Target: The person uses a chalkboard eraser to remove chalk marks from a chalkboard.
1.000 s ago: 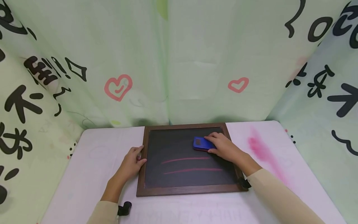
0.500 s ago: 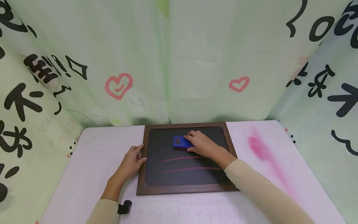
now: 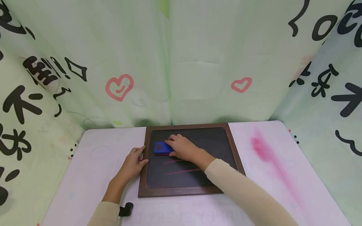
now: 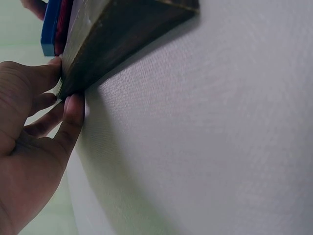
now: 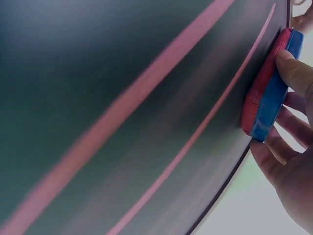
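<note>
A small chalkboard [image 3: 209,141] with a brown wooden frame lies on the table and bears two pink lines. My right hand [image 3: 185,149] grips a blue eraser [image 3: 161,148] at the board's left part, just above the upper line. In the right wrist view, thumb and fingers hold the blue back of the eraser [image 5: 271,105], and its red pad faces the board. My left hand [image 3: 133,163] pinches the left side of the frame; in the left wrist view, fingers of the left hand [image 4: 36,142] lie along the frame's edge [image 4: 112,39]. The right forearm hides the lines' right ends.
The white table [image 3: 99,157] has a pink smear [image 3: 266,150] right of the board. Light green curtains [image 3: 195,62] with hearts and black lettering enclose the back and sides. A black device [image 3: 126,209] sits at the left wrist.
My right hand has slid the eraser leftward across the upper part of the board, from its right side to near the left frame. The left hand has stayed in place.
</note>
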Available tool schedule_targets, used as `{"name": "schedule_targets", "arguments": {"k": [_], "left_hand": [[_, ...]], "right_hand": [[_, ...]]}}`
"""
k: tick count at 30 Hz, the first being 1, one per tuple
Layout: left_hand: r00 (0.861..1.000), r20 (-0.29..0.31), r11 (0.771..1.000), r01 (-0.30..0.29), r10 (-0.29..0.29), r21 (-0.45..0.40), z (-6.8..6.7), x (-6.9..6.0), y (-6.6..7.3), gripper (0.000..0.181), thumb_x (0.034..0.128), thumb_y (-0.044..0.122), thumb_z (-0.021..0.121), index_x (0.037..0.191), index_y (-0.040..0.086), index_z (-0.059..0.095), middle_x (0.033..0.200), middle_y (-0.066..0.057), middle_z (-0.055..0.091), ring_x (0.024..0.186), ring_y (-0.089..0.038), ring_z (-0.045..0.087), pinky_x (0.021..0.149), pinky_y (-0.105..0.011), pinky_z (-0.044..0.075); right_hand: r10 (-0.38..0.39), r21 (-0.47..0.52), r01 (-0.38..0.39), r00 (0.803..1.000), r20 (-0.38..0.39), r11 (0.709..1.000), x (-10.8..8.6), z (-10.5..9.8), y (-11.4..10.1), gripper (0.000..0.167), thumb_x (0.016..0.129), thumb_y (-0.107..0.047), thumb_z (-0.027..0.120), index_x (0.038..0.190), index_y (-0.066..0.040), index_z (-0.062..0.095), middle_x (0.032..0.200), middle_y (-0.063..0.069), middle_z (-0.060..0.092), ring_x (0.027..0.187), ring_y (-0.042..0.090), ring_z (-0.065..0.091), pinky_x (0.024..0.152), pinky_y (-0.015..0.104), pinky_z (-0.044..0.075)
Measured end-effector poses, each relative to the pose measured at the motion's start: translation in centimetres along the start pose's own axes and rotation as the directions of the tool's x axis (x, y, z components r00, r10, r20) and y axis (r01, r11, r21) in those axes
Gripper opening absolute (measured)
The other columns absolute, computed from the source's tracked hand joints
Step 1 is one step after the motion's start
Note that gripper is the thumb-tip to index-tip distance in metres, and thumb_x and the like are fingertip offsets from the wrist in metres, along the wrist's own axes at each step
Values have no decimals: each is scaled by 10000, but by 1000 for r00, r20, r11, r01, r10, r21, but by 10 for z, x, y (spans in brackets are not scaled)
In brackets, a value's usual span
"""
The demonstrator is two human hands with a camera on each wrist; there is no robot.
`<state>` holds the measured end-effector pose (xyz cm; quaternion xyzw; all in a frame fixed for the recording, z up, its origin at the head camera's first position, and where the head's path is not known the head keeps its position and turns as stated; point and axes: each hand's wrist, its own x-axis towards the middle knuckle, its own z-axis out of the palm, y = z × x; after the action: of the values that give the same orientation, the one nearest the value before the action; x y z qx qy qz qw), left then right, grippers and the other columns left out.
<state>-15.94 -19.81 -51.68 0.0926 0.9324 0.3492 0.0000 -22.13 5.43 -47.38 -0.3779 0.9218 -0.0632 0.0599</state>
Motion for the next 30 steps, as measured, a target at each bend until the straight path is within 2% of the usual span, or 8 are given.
{"name": "schedule_targets", "arguments": {"k": [7, 12, 23, 30], "left_hand": [[1000, 4, 1000, 17, -16, -3, -1, 2, -3, 614, 921, 45, 757, 1466, -82, 504, 1283, -260, 577, 877, -227, 597, 779, -365, 507], [1000, 7, 1000, 27, -27, -6, -1, 1, -2, 611, 924, 37, 751, 1469, -83, 500, 1293, -264, 575, 885, -225, 600, 775, -358, 508], [1000, -11, 1000, 5, -5, 5, 0, 0, 0, 608, 914, 29, 758, 1457, -86, 510, 1262, -260, 583, 868, -217, 590, 772, -362, 497], [1000, -4, 1000, -1, 1, 5, 0, 0, 0, 604, 918, 24, 751, 1460, -85, 505, 1246, -259, 580, 861, -221, 580, 775, -374, 490]], "right_hand": [[-10, -55, 12, 1000, 27, 998, 14, 3, -22, 583, 987, -365, 702, 1478, -82, 564, 1401, 96, 588, 1208, 275, 592, 1026, 378, 517], [0, -44, 2, 999, 35, 999, 17, 4, -25, 587, 985, -364, 705, 1483, -90, 561, 1406, 90, 588, 1219, 268, 585, 1039, 371, 508], [-11, 53, 9, 999, 39, 999, 5, 2, -12, 579, 988, -334, 702, 1495, -104, 546, 1396, 95, 579, 1238, 270, 565, 1053, 378, 491], [16, 118, -19, 999, 33, 993, -14, -1, 10, 578, 975, -306, 726, 1482, -86, 559, 1364, 125, 591, 1213, 296, 568, 1029, 414, 497]]}}
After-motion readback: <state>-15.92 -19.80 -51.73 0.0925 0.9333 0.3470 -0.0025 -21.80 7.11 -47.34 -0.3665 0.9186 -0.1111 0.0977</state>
